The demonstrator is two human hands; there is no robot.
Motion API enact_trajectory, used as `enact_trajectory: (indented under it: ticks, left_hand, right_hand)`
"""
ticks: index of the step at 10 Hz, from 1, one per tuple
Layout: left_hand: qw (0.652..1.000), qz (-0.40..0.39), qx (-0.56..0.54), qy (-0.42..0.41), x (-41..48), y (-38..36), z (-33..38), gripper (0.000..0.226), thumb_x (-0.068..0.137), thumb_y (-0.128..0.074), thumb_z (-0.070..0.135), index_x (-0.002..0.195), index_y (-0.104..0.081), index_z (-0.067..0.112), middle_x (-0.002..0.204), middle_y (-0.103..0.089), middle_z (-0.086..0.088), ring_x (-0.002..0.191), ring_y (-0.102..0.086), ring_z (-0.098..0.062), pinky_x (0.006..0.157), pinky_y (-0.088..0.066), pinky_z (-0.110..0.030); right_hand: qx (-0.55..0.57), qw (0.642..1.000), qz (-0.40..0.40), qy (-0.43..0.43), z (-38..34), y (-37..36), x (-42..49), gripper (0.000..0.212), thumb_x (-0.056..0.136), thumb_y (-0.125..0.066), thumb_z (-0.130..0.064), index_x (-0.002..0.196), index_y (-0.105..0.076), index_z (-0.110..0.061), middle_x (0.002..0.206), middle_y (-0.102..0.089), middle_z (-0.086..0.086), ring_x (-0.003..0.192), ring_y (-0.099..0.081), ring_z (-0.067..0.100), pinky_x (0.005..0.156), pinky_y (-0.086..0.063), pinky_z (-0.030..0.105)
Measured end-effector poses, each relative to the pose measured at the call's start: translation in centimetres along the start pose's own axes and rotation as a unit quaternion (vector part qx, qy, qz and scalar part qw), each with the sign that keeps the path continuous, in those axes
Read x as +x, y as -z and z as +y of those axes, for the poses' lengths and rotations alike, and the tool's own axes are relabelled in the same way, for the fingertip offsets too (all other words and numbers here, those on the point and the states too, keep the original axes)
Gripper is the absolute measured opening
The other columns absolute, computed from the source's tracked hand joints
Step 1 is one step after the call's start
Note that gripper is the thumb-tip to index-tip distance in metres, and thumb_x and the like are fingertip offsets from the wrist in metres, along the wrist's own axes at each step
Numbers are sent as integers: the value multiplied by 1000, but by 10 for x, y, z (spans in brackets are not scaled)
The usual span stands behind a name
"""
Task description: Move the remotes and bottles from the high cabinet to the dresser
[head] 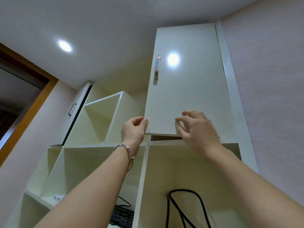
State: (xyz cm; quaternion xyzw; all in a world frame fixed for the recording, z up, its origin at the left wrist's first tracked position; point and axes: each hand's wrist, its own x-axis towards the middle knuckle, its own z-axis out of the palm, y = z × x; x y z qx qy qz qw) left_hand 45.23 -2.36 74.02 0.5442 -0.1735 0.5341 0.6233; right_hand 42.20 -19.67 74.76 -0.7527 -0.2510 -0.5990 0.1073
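The high cabinet's white door (185, 89) fills the upper right, with a metal handle (157, 67) near its left edge. The door stands slightly ajar, showing a dark gap under its bottom edge. My left hand (134, 130), with a silver bangle on the wrist, pinches the door's lower left corner. My right hand (197, 129) rests with spread fingers on the door's bottom edge. No remotes or bottles are visible; the cabinet's inside is hidden behind the door.
Open white shelf cubbies (105, 119) lie left of and below the door. A black cable (181, 204) loops in the lower right cubby. A dark keyboard-like object (122, 216) sits lower. Another cabinet door (77, 111) hangs at left.
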Motion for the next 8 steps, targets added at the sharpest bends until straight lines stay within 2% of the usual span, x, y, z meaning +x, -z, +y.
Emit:
enact_trajectory:
  ticks: [1, 2, 4, 5, 6, 7, 8]
  left_hand:
    - [998, -8, -12, 56, 11, -9, -20, 50, 84, -63, 32, 125, -55, 3, 124, -61, -9, 116, -55, -23, 96, -41, -28]
    - [996, 1, -4, 87, 22, -23, -41, 57, 81, -63, 39, 123, -56, 1, 124, -62, -12, 116, -55, -27, 104, -41, -35]
    - [989, 9, 52, 137, 32, -50, -70, 53, 74, -64, 45, 107, -63, 3, 108, -67, -12, 109, -60, -32, 98, -46, -40]
    - [987, 28, 63, 145, 34, -53, -70, 51, 79, -65, 37, 114, -59, 0, 117, -64, -14, 113, -57, -33, 99, -45, -39]
    - [989, 11, 68, 130, 36, -50, -68, 45, 80, -64, 33, 113, -60, 1, 117, -65, -16, 112, -59, -34, 98, -47, -43]
    - [984, -7, 158, 79, 19, -38, -64, 45, 86, -56, 32, 124, -52, 9, 128, -58, -12, 119, -53, -30, 102, -42, -36]
    - [985, -17, 165, 49, 1, -21, -59, 50, 88, -55, 30, 133, -43, 10, 139, -47, -12, 126, -46, -26, 103, -35, -32]
  right_hand:
    - [-33, 999, -13, 4, 4, -13, 1, 32, 94, -45, -31, 122, -59, -28, 144, -40, -2, 137, -27, 16, 113, -19, 32]
    - [-56, 998, -20, 9, 9, -25, 2, 29, 95, -44, -29, 120, -60, -28, 148, -35, -2, 141, -21, 19, 116, -14, 34]
    - [-107, 992, -72, 13, 16, -31, 7, 34, 96, -38, -25, 122, -61, -25, 149, -37, -1, 143, -17, 21, 118, -8, 32]
    - [-120, 989, -80, 16, 15, -32, 7, 37, 97, -35, -26, 124, -61, -26, 147, -37, 0, 143, -16, 21, 118, -7, 33]
    - [-126, 988, -82, 19, 16, -33, 8, 37, 97, -35, -26, 124, -61, -27, 147, -37, 0, 143, -15, 22, 119, -7, 34]
    - [-116, 988, -96, 20, 15, -31, 6, 36, 97, -37, -24, 124, -61, -27, 148, -36, -1, 144, -14, 22, 118, -6, 34]
    - [-120, 987, -104, 17, 18, -26, 11, 37, 97, -36, -22, 126, -59, -24, 150, -35, -1, 145, -15, 20, 118, -9, 33]
